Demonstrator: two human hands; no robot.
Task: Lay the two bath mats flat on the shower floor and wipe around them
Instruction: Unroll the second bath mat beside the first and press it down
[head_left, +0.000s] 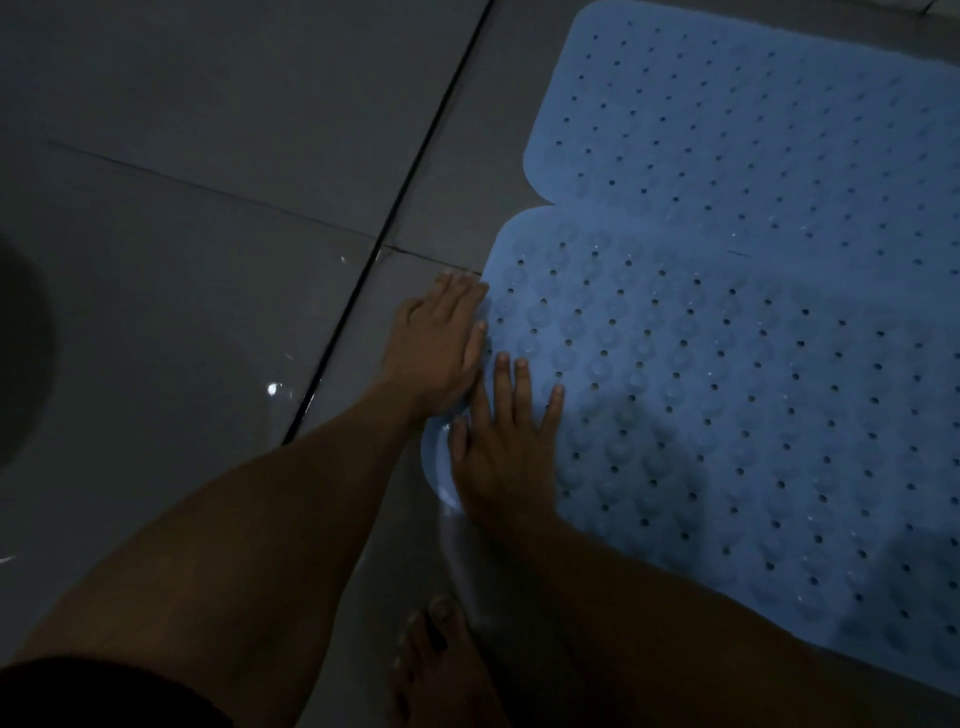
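Home bathroom, dim — wet grey floor tiles (208, 322), blue perforated bath mats (727, 338), bare foot (441, 670) showed it.

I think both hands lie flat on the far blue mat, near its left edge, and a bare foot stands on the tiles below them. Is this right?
Not quite. In the head view the left hand and the right hand lie flat on the near mat, at its left edge, not on the far mat. The rest holds: a bare foot stands on the tiles below them.
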